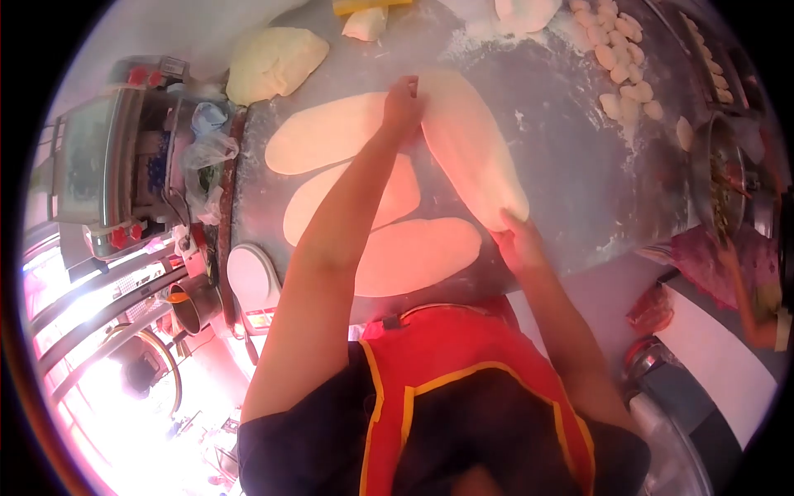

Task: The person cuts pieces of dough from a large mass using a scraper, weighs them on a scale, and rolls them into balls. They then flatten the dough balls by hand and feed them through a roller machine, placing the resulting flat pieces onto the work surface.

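Observation:
A long, flat oval dough sheet [470,140] stretches slantwise between my two hands on the floured metal table [571,182]. At its far end, my left hand [404,109] has its fingers closed on the edge. My right hand [518,241] pinches the near tip, thumb on top. Left of this sheet lie three similar ones: an upper dough sheet [327,132], a middle dough sheet [399,192] partly hidden by my left forearm, and a lower dough sheet [423,255] closest to my red apron [463,335].
A big dough lump [277,64] sits at the back left, with a yellow-handled scraper [372,7] nearby. Several small dough pieces [616,45] lie back right. Another person's hand [726,252] is beside a metal bowl [710,157]. A scale [252,274] stands at left.

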The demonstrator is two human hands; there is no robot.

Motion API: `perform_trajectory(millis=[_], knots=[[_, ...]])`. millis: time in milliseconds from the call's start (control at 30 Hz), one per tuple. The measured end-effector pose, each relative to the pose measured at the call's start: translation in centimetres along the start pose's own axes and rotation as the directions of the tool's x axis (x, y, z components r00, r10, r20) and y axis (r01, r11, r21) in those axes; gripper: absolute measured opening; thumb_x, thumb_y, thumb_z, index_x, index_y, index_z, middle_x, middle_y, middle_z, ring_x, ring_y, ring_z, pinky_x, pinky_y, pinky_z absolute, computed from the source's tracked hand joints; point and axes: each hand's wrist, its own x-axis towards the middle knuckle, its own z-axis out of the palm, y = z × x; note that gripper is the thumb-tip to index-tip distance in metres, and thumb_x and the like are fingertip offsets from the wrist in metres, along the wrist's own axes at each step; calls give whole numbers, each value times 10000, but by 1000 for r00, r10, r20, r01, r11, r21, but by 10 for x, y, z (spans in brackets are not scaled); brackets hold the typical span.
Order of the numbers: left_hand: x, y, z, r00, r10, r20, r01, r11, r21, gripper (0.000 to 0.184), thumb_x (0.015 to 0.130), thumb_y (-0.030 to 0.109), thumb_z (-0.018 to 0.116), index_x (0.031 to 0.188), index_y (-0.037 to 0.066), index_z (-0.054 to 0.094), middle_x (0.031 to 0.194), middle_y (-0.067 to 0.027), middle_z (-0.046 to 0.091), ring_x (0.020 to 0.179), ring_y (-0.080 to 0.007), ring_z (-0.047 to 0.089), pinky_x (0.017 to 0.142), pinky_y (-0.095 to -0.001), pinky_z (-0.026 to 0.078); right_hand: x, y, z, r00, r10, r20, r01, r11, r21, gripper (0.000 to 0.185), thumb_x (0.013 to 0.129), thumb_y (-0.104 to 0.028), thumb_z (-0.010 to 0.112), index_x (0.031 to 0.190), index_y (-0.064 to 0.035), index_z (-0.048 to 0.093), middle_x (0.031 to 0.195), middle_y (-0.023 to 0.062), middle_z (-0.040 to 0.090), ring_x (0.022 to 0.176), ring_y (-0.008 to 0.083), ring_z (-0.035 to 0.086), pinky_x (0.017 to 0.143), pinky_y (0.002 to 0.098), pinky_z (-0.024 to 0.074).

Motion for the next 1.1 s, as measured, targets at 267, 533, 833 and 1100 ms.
perform_trajectory(millis=[267,533,833,1100], knots=[[-82,21,18,874,483,52,-386,625,678,644,843,308,624,1376,46,376,1408,-161,384,1287,-327,377,1007,-436,377,-30,-87,-1,981,80,-176,-193,434,-880,287,941,-166,515,1167,7,560,1022,130,649,956,216,640,856,340,508],[-117,0,32,901,422,99,-407,744,530,619,871,372,565,1361,26,408,1449,-174,348,1374,-320,270,1112,-456,243,34,-20,76,705,-166,690,431,-672,-602,555,950,-260,453,1445,-78,278,1484,181,284,1380,331,252,1110,485,202],[-218,-62,-175,829,170,-533,72,912,403,524,841,192,587,1317,35,435,1326,-188,462,1221,-354,438,1016,-447,369,99,2,38,659,-334,674,594,-319,-739,578,946,-250,478,1431,-20,262,1468,194,306,1373,330,271,1112,476,221],[-285,-156,-375,415,311,-855,515,694,503,487,775,45,559,1233,-54,428,1250,-253,493,1148,-416,479,987,-452,389,56,34,94,567,-460,683,644,-270,-716,550,919,-157,524,1390,34,314,1401,229,364,1298,367,353,1081,446,295]])
